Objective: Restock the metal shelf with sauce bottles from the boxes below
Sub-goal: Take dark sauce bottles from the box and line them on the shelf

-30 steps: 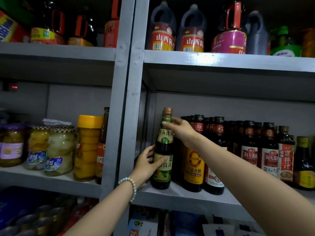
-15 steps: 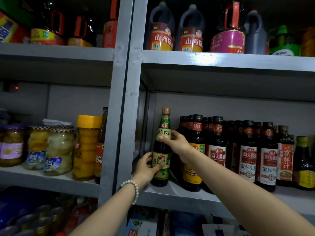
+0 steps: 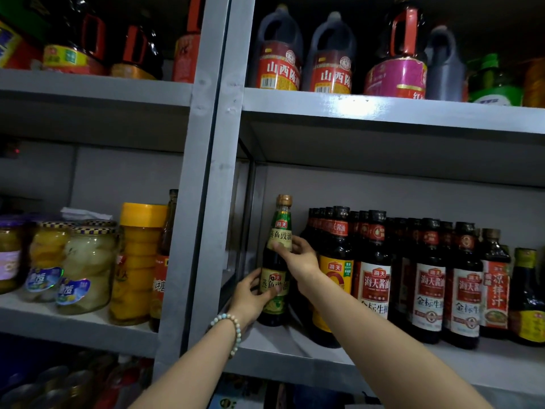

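Gripping one green-labelled sauce bottle [image 3: 275,261] at the metal shelf's [image 3: 295,361] left end, both hands, left hand [image 3: 253,296] low and right hand [image 3: 298,258] high, seat it beside the stocked row [image 3: 413,276]; boxes below likely hold more.

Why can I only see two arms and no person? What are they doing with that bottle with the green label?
The camera sits on the person's head, so you see only their arms stretched out. The left hand, with a bead bracelet, holds the lower part of a sauce bottle; the right hand pinches it near the neck. The bottle stands upright at the left end of a grey metal shelf, beside a row of dark bottles. In the next bay stand fruit jars, and big jugs on the shelf above.
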{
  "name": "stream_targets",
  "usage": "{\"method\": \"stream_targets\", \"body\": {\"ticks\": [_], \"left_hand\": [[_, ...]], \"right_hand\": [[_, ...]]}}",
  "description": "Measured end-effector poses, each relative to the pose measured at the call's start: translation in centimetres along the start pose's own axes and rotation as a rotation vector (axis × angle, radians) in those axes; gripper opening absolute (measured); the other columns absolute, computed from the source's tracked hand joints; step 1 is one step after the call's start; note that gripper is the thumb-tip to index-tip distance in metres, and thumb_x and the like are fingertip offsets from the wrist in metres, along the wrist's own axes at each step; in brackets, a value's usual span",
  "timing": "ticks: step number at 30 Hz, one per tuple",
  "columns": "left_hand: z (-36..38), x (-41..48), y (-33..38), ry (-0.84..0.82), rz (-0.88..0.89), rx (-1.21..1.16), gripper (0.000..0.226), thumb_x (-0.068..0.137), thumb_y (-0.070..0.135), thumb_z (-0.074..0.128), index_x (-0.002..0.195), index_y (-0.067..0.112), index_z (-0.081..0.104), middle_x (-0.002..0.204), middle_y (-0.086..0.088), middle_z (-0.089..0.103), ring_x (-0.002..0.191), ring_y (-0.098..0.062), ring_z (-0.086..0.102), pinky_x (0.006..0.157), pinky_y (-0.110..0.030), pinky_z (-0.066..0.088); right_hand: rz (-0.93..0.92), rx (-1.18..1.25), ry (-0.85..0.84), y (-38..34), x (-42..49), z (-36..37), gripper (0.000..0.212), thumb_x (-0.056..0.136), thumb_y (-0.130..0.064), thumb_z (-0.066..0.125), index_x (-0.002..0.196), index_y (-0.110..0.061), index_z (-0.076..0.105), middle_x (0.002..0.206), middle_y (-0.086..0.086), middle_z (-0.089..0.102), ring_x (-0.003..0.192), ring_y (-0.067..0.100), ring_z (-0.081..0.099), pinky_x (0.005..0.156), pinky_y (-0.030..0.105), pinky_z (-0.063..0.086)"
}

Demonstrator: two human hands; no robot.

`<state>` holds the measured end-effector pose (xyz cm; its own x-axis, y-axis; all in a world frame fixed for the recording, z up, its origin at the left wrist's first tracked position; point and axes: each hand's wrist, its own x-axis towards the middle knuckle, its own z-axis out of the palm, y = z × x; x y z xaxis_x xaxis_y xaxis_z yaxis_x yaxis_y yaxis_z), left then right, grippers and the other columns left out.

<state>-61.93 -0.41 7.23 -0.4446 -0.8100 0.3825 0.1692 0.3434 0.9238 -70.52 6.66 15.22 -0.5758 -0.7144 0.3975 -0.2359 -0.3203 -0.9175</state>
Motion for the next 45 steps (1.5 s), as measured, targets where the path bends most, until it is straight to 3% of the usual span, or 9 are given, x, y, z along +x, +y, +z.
{"method": "stream_targets", "body": {"ticks": [5, 17, 32, 39, 43, 45], "left_hand": [[0.2, 0.3, 0.0, -0.002, 0.011, -0.051, 0.066, 0.080, 0.008, 0.071, 0.138, 0.010, 0.040, 0.130, -0.011, 0.054, 0.108, -0.013, 0.050, 0.086, -0.024, 0.044], [0.2, 1.0, -0.4, -0.004, -0.006, -0.113, 0.073, 0.077, 0.007, 0.073, 0.140, 0.011, 0.038, 0.139, -0.012, 0.048, 0.126, -0.022, 0.047, 0.098, -0.031, 0.042], [0.3, 1.2, -0.7, 0.033, -0.031, -0.080, 0.071, 0.076, 0.010, 0.075, 0.138, 0.012, 0.041, 0.135, -0.010, 0.052, 0.123, -0.020, 0.049, 0.103, -0.037, 0.042], [0.3, 0.1, -0.2, 0.047, -0.043, -0.003, 0.061, 0.083, 0.009, 0.068, 0.137, 0.009, 0.040, 0.134, -0.010, 0.053, 0.114, -0.018, 0.052, 0.093, -0.029, 0.044], [0.2, -1.9, 1.7, 0.076, 0.008, 0.096, 0.061, 0.090, 0.031, 0.058, 0.142, 0.013, 0.031, 0.139, -0.006, 0.047, 0.123, -0.022, 0.049, 0.094, -0.032, 0.043], [0.0, -3.0, 2.6, 0.060, 0.035, 0.132, 0.058, 0.093, 0.039, 0.049, 0.142, 0.015, 0.030, 0.139, -0.006, 0.047, 0.117, -0.019, 0.050, 0.091, -0.031, 0.043]], "right_hand": [[-0.014, 0.020, 0.016, 0.4, 0.5, 0.1, 0.051, 0.082, -0.018, 0.071, 0.128, -0.016, 0.050, 0.127, 0.005, 0.058, 0.098, 0.014, 0.055, 0.076, 0.026, 0.043], [-0.007, 0.044, -0.002, 0.9, 1.5, 0.2, 0.053, 0.082, -0.016, 0.071, 0.131, -0.013, 0.050, 0.130, 0.008, 0.057, 0.110, 0.021, 0.056, 0.086, 0.032, 0.046], [-0.010, 0.020, -0.012, 1.3, 1.9, 0.4, 0.052, 0.083, -0.019, 0.070, 0.131, -0.017, 0.048, 0.131, 0.006, 0.057, 0.116, 0.023, 0.055, 0.093, 0.035, 0.045], [0.031, -0.068, -0.045, 0.4, -0.1, 0.3, 0.046, 0.097, -0.026, 0.049, 0.141, -0.020, 0.038, 0.137, 0.008, 0.051, 0.121, 0.027, 0.052, 0.090, 0.033, 0.044], [0.070, -0.085, -0.122, -0.7, -2.6, -0.4, 0.049, 0.100, -0.032, 0.041, 0.146, -0.019, 0.030, 0.143, 0.006, 0.045, 0.128, 0.023, 0.046, 0.090, 0.028, 0.039], [0.073, -0.096, -0.158, -1.2, -4.4, -1.1, 0.051, 0.099, -0.035, 0.041, 0.147, -0.020, 0.029, 0.146, 0.003, 0.042, 0.130, 0.019, 0.042, 0.093, 0.026, 0.037]]}}
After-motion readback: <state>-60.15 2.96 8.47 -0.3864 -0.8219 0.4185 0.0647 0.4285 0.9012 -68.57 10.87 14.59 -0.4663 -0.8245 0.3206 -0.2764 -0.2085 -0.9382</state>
